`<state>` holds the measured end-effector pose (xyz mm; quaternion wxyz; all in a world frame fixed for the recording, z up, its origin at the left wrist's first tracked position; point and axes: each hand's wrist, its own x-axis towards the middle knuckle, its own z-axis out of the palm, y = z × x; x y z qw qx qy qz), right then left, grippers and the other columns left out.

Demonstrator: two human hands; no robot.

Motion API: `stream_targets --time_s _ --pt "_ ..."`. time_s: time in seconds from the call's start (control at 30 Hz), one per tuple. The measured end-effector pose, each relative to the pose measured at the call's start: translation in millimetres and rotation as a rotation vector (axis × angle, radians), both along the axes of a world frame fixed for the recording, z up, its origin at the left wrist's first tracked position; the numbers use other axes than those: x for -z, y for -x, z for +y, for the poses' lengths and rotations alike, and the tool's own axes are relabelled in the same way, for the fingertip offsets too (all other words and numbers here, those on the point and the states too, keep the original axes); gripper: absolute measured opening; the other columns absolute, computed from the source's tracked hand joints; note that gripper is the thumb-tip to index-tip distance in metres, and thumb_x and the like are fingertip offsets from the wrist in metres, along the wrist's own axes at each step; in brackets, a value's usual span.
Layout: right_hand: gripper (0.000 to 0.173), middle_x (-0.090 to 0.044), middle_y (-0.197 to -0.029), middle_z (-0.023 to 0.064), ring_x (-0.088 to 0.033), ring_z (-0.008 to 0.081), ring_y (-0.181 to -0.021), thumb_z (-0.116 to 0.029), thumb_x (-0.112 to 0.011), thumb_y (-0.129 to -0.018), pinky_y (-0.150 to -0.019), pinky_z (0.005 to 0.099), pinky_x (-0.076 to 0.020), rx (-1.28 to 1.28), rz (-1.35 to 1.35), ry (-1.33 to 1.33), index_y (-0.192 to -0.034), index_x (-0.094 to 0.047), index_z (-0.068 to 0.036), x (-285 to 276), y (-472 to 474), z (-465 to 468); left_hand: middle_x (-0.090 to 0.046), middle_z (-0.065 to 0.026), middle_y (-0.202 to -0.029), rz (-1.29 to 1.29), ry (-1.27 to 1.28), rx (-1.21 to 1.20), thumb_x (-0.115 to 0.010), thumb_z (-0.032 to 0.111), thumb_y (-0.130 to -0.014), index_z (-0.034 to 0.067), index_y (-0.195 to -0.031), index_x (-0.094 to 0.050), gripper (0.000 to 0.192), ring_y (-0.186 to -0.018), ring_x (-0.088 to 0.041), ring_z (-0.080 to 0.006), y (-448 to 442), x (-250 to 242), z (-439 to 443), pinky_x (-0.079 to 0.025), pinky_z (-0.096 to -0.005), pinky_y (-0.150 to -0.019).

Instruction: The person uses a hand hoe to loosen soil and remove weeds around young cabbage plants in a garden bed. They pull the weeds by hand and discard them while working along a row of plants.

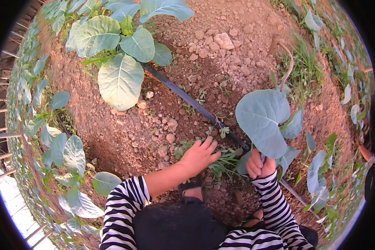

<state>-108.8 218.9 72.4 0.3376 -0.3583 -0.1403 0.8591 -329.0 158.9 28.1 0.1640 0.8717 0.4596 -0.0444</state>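
Observation:
My left hand (pixel 201 156) reaches over low weeds (pixel 223 162) beside a black irrigation pipe (pixel 190 100), fingers a little apart and nothing visibly gripped. To its right, my right hand (pixel 262 165) is closed on a dark handle just under a broad leaf (pixel 262 120) of a cabbage-like plant. A rusty hand hoe (pixel 274 43) with a curved metal neck shows beyond that leaf and lines up with this handle; the leaf hides the part between. Past my right hand, the pipe continues towards the lower right.
A larger leafy plant (pixel 122 78) overhangs the pipe at the upper left. Clods and a pale stone (pixel 224 41) lie on the reddish soil. Grass (pixel 303 68) grows near the hoe head. More crop plants (pixel 72 156) stand on both sides. Part of another person's arm (pixel 365 151) shows at the right rim.

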Motion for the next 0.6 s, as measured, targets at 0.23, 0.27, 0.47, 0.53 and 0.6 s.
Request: stream_targets --time_s 0.23,0.27,0.47,0.53,0.6 --pt "0.038 -0.033 -0.049 -0.0025 -0.03 0.0097 -0.032 -0.045 -0.037 -0.094 -0.029 0.0246 -0.0289 -0.016 -0.008 -0.082 -0.083 -0.044 -0.01 -8.7 -14.0 2.4 -0.057 -0.0072 -0.089 -0.212 0.011 -0.577 -0.071 0.015 -0.063 0.011 -0.098 -0.052 0.04 -0.084 -0.055 -0.0247 50.8 6.2 12.8 -0.049 -0.0347 -0.074" --pt "0.044 -0.032 -0.048 -0.0027 -0.03 0.0104 -0.032 -0.049 -0.037 -0.093 -0.03 0.0252 -0.0292 -0.028 -0.065 -0.076 -0.075 -0.044 -0.01 -11.2 -14.3 4.6 -0.057 -0.0077 -0.089 -0.274 -0.068 -0.633 -0.074 0.019 -0.062 0.011 -0.099 -0.053 0.044 -0.084 -0.056 -0.0256 53.7 13.4 19.7 -0.049 -0.036 -0.073" --pt "0.053 -0.03 -0.043 -0.001 -0.031 0.0127 -0.032 -0.055 -0.038 -0.09 -0.031 0.026 -0.0286 -0.093 -0.112 -0.073 -0.06 -0.039 -0.011 -7.9 -5.7 0.0 -0.058 -0.0046 -0.091 0.049 0.151 -0.391 -0.074 0.018 -0.062 0.013 -0.101 -0.055 0.044 -0.088 -0.056 -0.0254 20.5 4.1 79.4 -0.05 -0.0365 -0.074" --pt "0.054 -0.03 -0.04 0.0001 -0.031 0.0138 -0.031 -0.055 -0.038 -0.09 -0.032 0.026 -0.0285 -0.111 -0.129 -0.09 -0.058 -0.037 -0.011 -10.7 -4.9 0.2 -0.058 -0.0044 -0.091 0.068 0.168 -0.366 -0.074 0.017 -0.062 0.013 -0.103 -0.055 0.045 -0.09 -0.056 -0.0256 18.2 5.9 79.8 -0.05 -0.0367 -0.075" --pt "0.053 -0.03 -0.042 -0.0005 -0.031 0.0133 -0.031 -0.054 -0.038 -0.09 -0.032 0.026 -0.0287 -0.115 -0.133 -0.098 -0.059 -0.038 -0.011 -10.9 -7.1 0.5 -0.057 -0.004 -0.091 0.004 0.151 -0.38 -0.074 0.015 -0.06 0.013 -0.102 -0.056 0.046 -0.093 -0.056 -0.0258 22.6 10.2 74.3 -0.05 -0.0368 -0.076"
